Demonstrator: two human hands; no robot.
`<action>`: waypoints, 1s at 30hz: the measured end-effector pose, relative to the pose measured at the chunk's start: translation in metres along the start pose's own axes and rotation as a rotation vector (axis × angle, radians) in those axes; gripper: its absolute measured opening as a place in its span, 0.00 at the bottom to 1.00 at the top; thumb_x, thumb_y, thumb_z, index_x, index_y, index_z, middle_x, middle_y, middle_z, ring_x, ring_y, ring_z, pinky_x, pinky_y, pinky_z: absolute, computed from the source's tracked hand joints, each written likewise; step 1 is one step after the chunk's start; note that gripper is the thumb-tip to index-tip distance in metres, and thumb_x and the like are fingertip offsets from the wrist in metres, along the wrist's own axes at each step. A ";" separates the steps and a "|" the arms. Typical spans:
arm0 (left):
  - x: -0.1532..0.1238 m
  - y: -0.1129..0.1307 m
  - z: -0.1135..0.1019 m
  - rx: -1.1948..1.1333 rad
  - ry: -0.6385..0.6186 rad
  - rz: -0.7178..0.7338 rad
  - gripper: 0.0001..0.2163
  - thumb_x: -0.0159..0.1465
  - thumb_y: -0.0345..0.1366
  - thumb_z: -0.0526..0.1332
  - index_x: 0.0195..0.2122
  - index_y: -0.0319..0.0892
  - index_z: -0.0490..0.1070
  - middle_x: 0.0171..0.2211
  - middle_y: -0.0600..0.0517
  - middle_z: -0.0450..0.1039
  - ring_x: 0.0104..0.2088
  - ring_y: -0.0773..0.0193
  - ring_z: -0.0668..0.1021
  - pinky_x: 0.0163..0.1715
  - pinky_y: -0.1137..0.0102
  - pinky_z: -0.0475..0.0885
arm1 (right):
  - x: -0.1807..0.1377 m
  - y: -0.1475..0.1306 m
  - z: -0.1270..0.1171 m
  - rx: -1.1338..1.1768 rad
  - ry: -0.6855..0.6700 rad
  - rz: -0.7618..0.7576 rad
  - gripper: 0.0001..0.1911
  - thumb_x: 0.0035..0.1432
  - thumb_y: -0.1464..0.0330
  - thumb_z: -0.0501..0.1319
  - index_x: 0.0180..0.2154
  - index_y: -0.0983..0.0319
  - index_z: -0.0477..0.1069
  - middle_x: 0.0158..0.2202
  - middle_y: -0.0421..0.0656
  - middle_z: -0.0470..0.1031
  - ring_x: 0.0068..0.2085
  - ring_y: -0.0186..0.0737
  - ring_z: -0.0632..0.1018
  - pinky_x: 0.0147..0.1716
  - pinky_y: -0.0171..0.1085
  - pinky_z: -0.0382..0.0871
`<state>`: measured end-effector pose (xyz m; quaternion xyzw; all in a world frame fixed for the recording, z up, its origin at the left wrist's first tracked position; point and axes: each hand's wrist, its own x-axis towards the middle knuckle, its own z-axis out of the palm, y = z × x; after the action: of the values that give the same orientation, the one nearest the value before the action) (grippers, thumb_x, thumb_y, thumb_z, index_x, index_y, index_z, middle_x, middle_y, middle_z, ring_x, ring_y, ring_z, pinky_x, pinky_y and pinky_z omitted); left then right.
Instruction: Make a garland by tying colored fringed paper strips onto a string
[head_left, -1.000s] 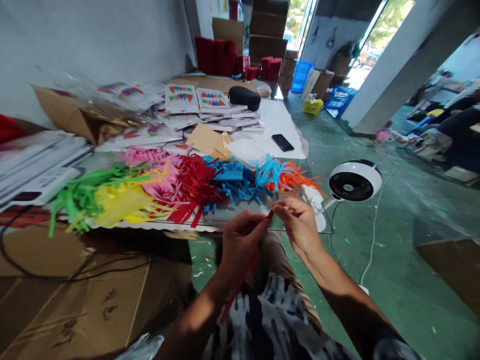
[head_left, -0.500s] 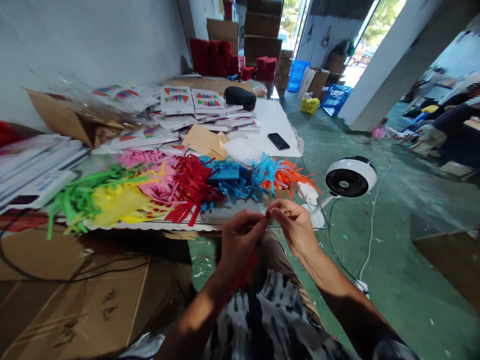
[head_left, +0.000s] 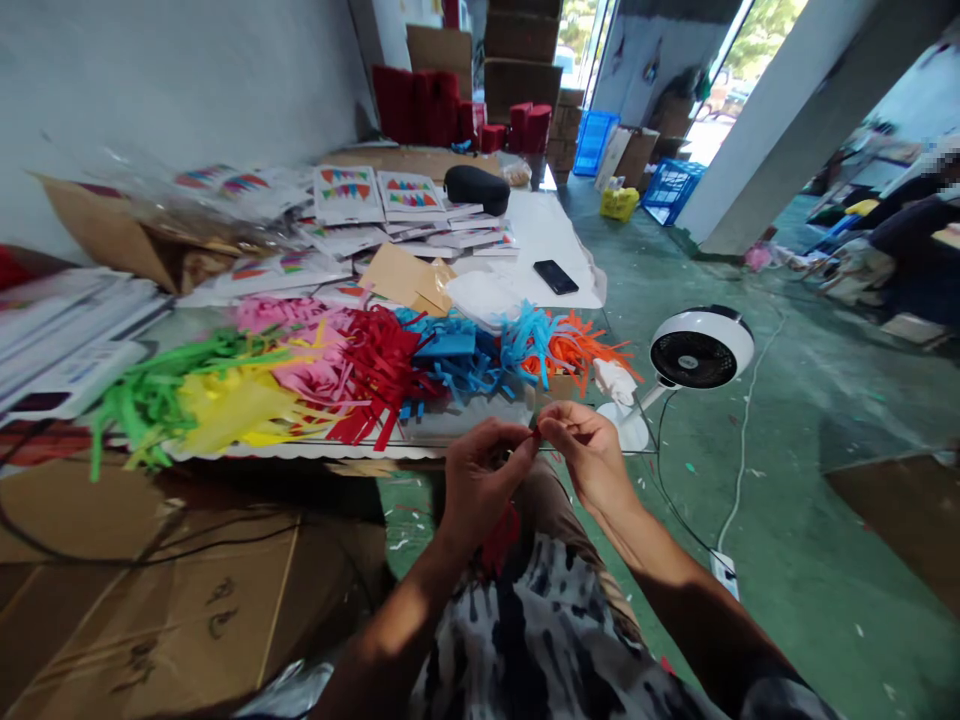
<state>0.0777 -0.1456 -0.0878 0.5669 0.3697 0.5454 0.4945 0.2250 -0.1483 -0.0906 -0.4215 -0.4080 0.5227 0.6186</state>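
Note:
My left hand is closed in a pinch, thumb and forefinger on a small twisted bit of red fringed paper. Right beside it, my right hand pinches the same bit from the other side, fingertips nearly touching. Red strips hang below my left hand over my lap, partly hidden by the wrist. Just past the hands, fringed paper lies heaped along the table's near edge: green, yellow, pink, red, blue and orange.
Flat printed packets, a black case and a phone lie farther back on the table. A white fan stands at its right corner. Cardboard is at lower left. Another person sits far right.
The red strips under my left hand hang lower and show more narrowly over my lap. Both hands keep their pinch at nearly the same place; the view has shifted slightly.

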 end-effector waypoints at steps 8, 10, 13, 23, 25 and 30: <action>0.005 -0.008 -0.001 0.041 -0.002 0.029 0.07 0.65 0.40 0.70 0.34 0.42 0.81 0.31 0.52 0.76 0.33 0.66 0.77 0.35 0.73 0.72 | 0.002 -0.006 -0.004 0.056 0.002 0.042 0.16 0.47 0.55 0.79 0.30 0.59 0.81 0.29 0.39 0.77 0.31 0.34 0.73 0.34 0.33 0.66; 0.006 -0.009 0.000 0.030 -0.015 0.032 0.07 0.64 0.40 0.70 0.34 0.42 0.82 0.32 0.52 0.78 0.34 0.66 0.78 0.35 0.73 0.72 | 0.002 -0.007 -0.004 0.060 0.015 0.045 0.16 0.47 0.56 0.79 0.31 0.59 0.81 0.28 0.39 0.77 0.31 0.33 0.73 0.34 0.33 0.66; 0.005 -0.011 0.002 -0.010 -0.018 -0.008 0.08 0.64 0.41 0.71 0.35 0.42 0.82 0.32 0.52 0.80 0.33 0.66 0.80 0.35 0.74 0.73 | 0.001 -0.007 -0.005 0.068 0.045 0.031 0.16 0.46 0.56 0.79 0.31 0.59 0.82 0.29 0.39 0.78 0.31 0.33 0.74 0.34 0.34 0.66; 0.003 -0.005 0.013 -0.109 0.045 -0.052 0.09 0.62 0.42 0.73 0.34 0.42 0.81 0.31 0.52 0.81 0.32 0.67 0.80 0.33 0.75 0.73 | -0.001 -0.002 -0.004 0.114 0.114 -0.050 0.14 0.42 0.60 0.81 0.28 0.56 0.81 0.29 0.37 0.77 0.32 0.34 0.74 0.34 0.34 0.68; 0.002 -0.004 0.015 -0.104 0.066 -0.046 0.09 0.62 0.42 0.72 0.33 0.41 0.81 0.29 0.53 0.80 0.30 0.68 0.78 0.31 0.76 0.71 | -0.002 0.000 -0.004 0.133 0.129 -0.063 0.14 0.41 0.60 0.81 0.28 0.56 0.81 0.30 0.37 0.76 0.32 0.33 0.73 0.35 0.34 0.68; -0.001 -0.006 0.020 -0.077 0.079 0.010 0.08 0.64 0.40 0.71 0.33 0.42 0.81 0.28 0.54 0.78 0.29 0.69 0.76 0.29 0.76 0.69 | -0.004 0.004 -0.006 0.135 0.139 -0.118 0.13 0.43 0.60 0.81 0.26 0.56 0.80 0.32 0.38 0.75 0.34 0.34 0.74 0.36 0.34 0.68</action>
<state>0.0976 -0.1483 -0.0925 0.5271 0.3650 0.5836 0.4983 0.2289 -0.1526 -0.0963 -0.3893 -0.3519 0.4814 0.7020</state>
